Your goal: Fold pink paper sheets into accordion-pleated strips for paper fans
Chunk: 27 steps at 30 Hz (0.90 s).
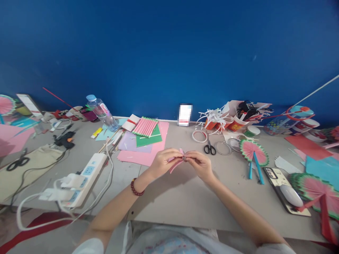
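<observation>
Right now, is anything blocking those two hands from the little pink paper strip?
No, nothing visible is. The left hand and right hand meet fingertips-to-fingertips at the pink strip. The scissors lie beyond the right hand, not in between.

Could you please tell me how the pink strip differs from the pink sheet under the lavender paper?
The pink strip is narrow; the pink sheet is far broader. The left hand and right hand hold the strip; the sheet lies on the table, partly covered. Both are pink.
</observation>
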Each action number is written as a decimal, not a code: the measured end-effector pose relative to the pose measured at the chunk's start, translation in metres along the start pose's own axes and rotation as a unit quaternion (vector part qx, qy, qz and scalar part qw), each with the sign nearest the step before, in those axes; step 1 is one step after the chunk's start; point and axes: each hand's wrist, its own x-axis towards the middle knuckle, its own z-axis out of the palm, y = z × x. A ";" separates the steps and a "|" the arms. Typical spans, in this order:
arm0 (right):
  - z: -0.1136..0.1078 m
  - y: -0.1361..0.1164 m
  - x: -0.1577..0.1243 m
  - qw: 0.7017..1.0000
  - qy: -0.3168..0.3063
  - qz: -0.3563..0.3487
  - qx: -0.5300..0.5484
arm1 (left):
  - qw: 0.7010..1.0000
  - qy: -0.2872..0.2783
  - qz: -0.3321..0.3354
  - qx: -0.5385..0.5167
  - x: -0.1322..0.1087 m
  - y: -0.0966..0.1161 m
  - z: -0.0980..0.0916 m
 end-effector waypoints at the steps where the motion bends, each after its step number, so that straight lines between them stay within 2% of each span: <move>1: 0.000 0.000 0.000 1.000 -0.001 -0.003 0.002 | 1.000 0.007 0.012 0.005 0.000 0.000 0.000; 13: 0.001 0.000 -0.004 1.000 -0.006 -0.003 -0.014 | 0.998 0.038 0.031 0.028 -0.001 0.002 0.003; 19: 0.001 0.001 -0.005 1.000 -0.020 0.002 -0.016 | 0.998 0.032 0.034 0.033 0.001 0.006 0.001; 24: 0.005 0.001 -0.008 0.997 0.023 0.058 0.044 | 0.999 0.018 0.027 0.024 0.000 0.005 0.001; 27: 0.007 0.001 -0.009 0.993 0.038 0.072 0.083 | 0.999 0.028 0.026 0.032 -0.001 0.006 0.002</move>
